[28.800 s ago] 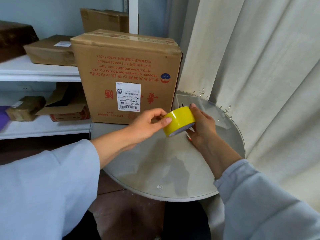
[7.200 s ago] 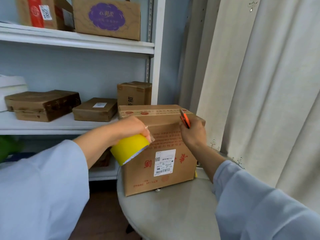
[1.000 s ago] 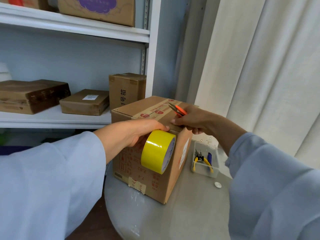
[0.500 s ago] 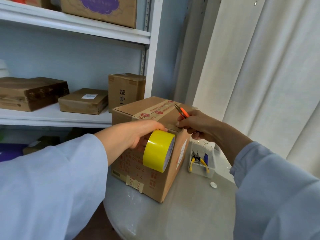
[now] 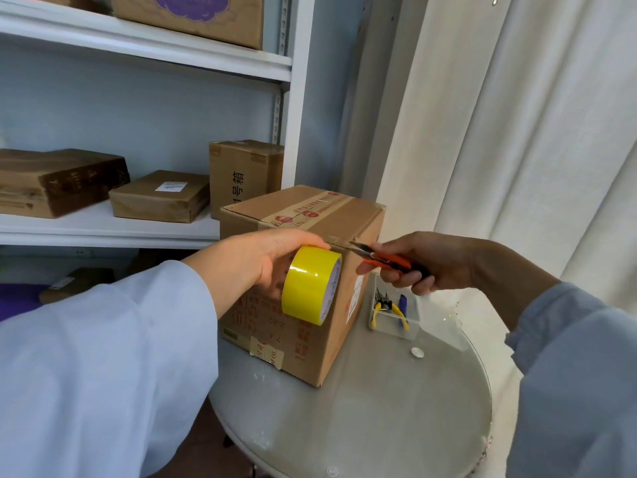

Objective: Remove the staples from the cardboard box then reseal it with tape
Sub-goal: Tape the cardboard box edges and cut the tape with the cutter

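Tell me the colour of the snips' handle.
Orange, on the snips gripped by the right hand, in the head view.

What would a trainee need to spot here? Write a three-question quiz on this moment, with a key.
1. True or false: the left hand grips the yellow tape roll against the cardboard box.
2. What does the right hand hold? A) pliers B) orange-handled snips C) a stapler
3. Fill in: the yellow-handled pliers lie in a clear ____ on the round table.

Key: 1 true; 2 B; 3 tray
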Demonstrator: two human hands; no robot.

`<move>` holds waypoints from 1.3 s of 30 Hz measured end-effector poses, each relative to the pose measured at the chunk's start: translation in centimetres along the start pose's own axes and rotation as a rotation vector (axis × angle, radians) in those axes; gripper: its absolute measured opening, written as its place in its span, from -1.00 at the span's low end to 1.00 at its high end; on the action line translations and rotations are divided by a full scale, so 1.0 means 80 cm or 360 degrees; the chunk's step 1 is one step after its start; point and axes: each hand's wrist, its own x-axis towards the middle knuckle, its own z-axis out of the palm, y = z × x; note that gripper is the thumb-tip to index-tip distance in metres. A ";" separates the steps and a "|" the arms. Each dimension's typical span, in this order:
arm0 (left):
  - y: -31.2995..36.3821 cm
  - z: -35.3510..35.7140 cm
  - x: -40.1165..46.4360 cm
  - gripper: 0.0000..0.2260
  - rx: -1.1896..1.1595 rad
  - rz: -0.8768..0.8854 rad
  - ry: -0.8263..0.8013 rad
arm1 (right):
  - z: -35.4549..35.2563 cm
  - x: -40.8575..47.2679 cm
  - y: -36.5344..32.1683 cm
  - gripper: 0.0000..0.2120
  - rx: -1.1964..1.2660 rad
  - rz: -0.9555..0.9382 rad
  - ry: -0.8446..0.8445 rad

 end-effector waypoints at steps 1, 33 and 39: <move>-0.001 0.001 0.001 -0.83 0.0000 -0.0002 0.0024 | 0.000 0.000 0.002 -0.57 -0.0016 0.0048 -0.0007; -0.002 0.006 -0.002 -0.85 0.0037 0.0023 0.0083 | -0.002 0.005 0.006 -0.59 -0.0027 0.0083 -0.0003; -0.001 0.006 -0.002 -0.85 0.0039 0.0020 0.0080 | 0.006 0.013 0.004 -0.59 -0.0033 0.0069 0.0015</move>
